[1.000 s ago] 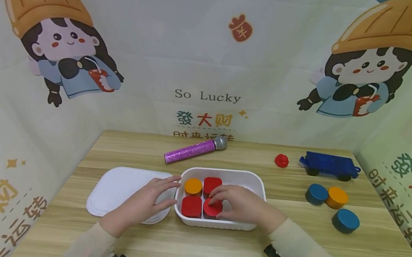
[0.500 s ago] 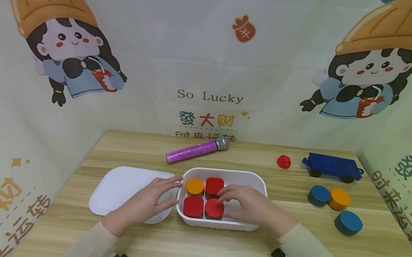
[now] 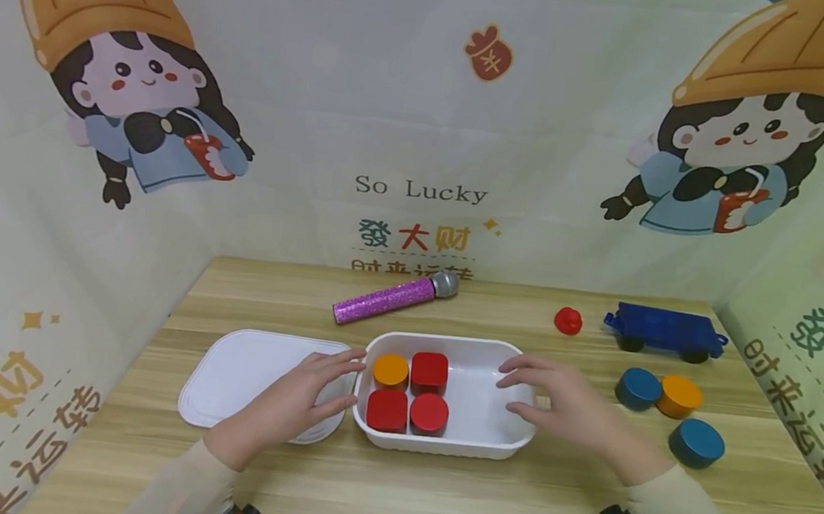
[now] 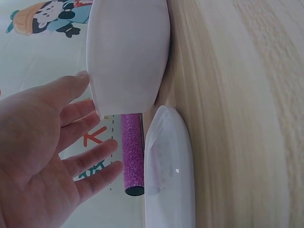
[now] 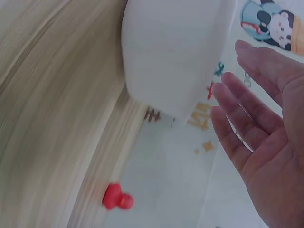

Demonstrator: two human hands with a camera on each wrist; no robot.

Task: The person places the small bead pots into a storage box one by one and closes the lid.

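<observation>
A white oblong tub (image 3: 482, 451) stands mid-table. Grouped in its left half are an orange round block (image 3: 391, 370), two red squarish blocks, one behind (image 3: 429, 369) and one in front (image 3: 387, 410), and a red round block (image 3: 429, 413). My left hand (image 3: 300, 392) rests its fingertips at the tub's left rim, above the white lid (image 3: 237, 373); the left wrist view shows its fingers spread and nothing held. Over the tub's right end hovers my right hand (image 3: 566, 403), its fingers relaxed and holding nothing.
Right of the tub lie two blue round blocks (image 3: 638, 389) (image 3: 697, 444) and an orange one (image 3: 680, 397). Farther back are a blue toy wagon (image 3: 664, 330) and a small red piece (image 3: 568, 320). A purple glittery microphone (image 3: 392, 298) lies behind the tub.
My right hand has let go of the red round block and moved right, to the tub's right end. The block stays in the front of the group. My left hand keeps its place.
</observation>
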